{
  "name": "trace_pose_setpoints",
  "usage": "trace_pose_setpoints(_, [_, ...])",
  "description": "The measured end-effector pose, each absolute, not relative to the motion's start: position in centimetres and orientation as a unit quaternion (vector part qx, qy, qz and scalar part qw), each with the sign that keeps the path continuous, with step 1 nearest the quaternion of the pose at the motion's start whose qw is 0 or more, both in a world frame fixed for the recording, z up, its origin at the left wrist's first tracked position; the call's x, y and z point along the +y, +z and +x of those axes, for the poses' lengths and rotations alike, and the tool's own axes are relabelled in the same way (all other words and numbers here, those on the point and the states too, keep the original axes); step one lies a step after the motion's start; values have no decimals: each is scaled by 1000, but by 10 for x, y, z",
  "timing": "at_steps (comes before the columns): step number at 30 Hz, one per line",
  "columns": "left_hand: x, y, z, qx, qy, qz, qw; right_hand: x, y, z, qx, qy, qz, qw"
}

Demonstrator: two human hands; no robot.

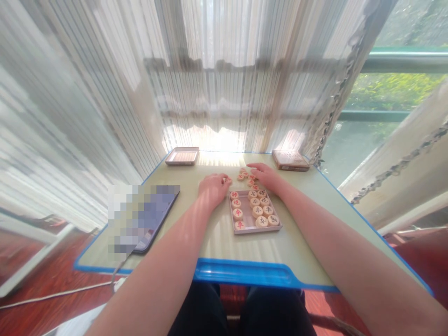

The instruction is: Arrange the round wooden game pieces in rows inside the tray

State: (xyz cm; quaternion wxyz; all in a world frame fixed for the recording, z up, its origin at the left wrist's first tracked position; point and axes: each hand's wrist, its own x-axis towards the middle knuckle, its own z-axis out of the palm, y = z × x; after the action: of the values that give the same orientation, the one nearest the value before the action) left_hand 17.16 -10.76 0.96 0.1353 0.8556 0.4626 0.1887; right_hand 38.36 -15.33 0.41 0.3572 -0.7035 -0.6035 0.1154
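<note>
From my remote seat I see the two hands well apart on the table (217,242). The left hand (214,185) has bent fingers at a small piece (229,180); I cannot tell if it is gripped. The right hand (268,178) reaches to the loose pieces (241,177), with fingers stretched beside them; I cannot tell if it is holding any. These lie just beyond the tray (248,219).

I judge each disc light, stiff and smooth, maybe a little slippery, and not fragile. I would take it by the round edge, between thumb and finger, because the top gives no grip.

In the tray I count four red pieces (237,214) on the left side and eight black pieces (262,221) on the right, by visible tops; what is underneath I cannot tell. The loose ones are about seven, partly covered. Also I count one shallow box (182,156), one flat box (291,160) and one dark device (154,228).
</note>
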Motion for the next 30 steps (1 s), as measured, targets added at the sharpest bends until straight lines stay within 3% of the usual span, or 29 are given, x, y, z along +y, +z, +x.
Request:
trace_pose_setpoints(8, [-108, 5, 172, 453, 190, 863, 118, -151, 12, 383, -668, 18, -715, 205])
trace_pose_setpoints(14, [-108, 5, 169, 442, 193, 868, 115, -170, 23, 393, -610, -32, -777, 150])
trace_pose_setpoints(25, [-108, 4, 168, 438, 172, 877, 94, -176, 22, 402, -503, 42, -822, 264])
trace_pose_setpoints(30, [-105, 4, 169, 442, 178, 873, 102, -177, 24, 404, -516, 49, -813, 266])
